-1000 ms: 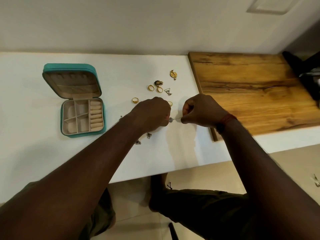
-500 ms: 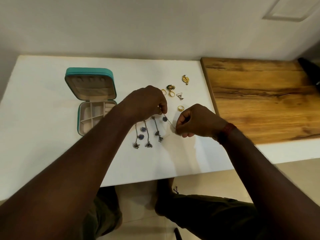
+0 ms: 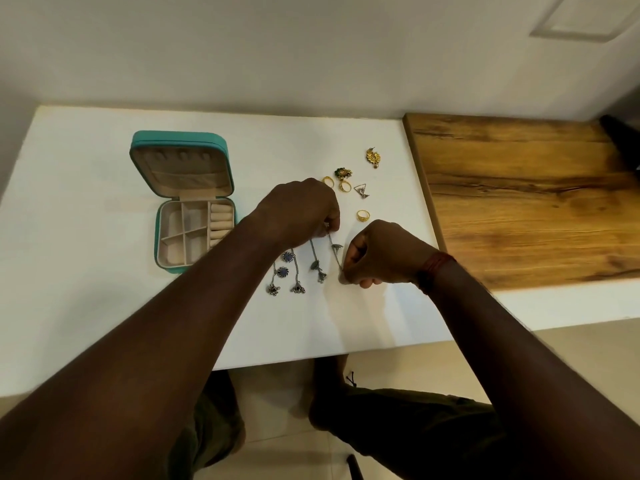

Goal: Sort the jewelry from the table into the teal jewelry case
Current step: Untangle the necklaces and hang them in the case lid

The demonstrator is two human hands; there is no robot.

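Note:
The teal jewelry case [image 3: 180, 143] lies open on the white table [image 3: 86, 289], its beige compartments showing nothing inside. My left hand [image 3: 301, 211] pinches the top of a silver necklace [image 3: 313, 265] whose blue-flower pendants hang down onto the table. My right hand [image 3: 377, 254] pinches the lower end of the same chain at its right strand. Behind the hands lie gold rings [image 3: 362, 215], a green-and-gold earring [image 3: 343, 173], a triangular earring [image 3: 361, 190] and a gold pendant [image 3: 373, 156].
A wooden board [image 3: 526, 199] lies on the table's right part, close to the jewelry. A dark object [image 3: 623, 140] sits at the far right edge. The wall runs right behind the table. My knees show below the front edge.
The necklace was stretched short between both fists; now my left hand has moved up and back, my right hand has come nearer, and the pendants hang out in view.

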